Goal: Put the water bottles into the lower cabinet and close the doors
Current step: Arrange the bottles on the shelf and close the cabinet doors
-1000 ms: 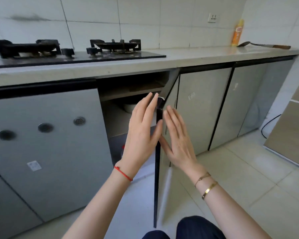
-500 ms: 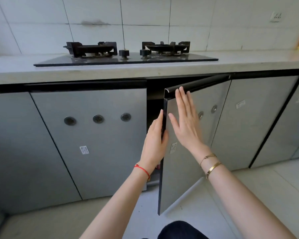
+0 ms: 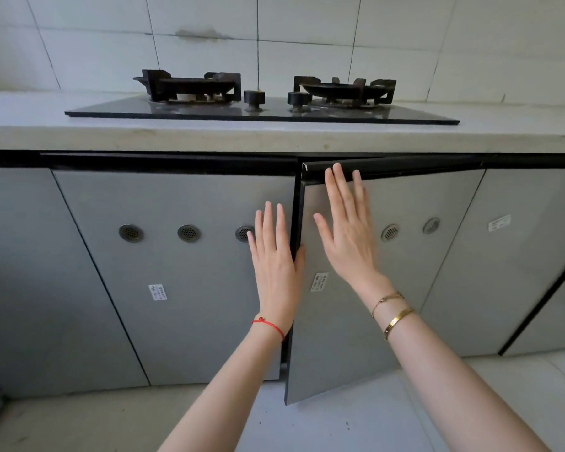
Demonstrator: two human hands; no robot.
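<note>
Two flat hands [image 3: 276, 256] [image 3: 348, 233] press smooth grey rectangular door [image 3: 340, 337], ajar.

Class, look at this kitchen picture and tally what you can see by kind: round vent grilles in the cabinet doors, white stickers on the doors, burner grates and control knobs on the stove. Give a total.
Round vent grilles: 5
White stickers: 3
Burner grates: 2
Control knobs: 2
Total: 12

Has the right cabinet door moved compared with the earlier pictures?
Yes. The right cabinet door has swung toward the closed left door, so the dark gap between them is now only a slit.
</note>
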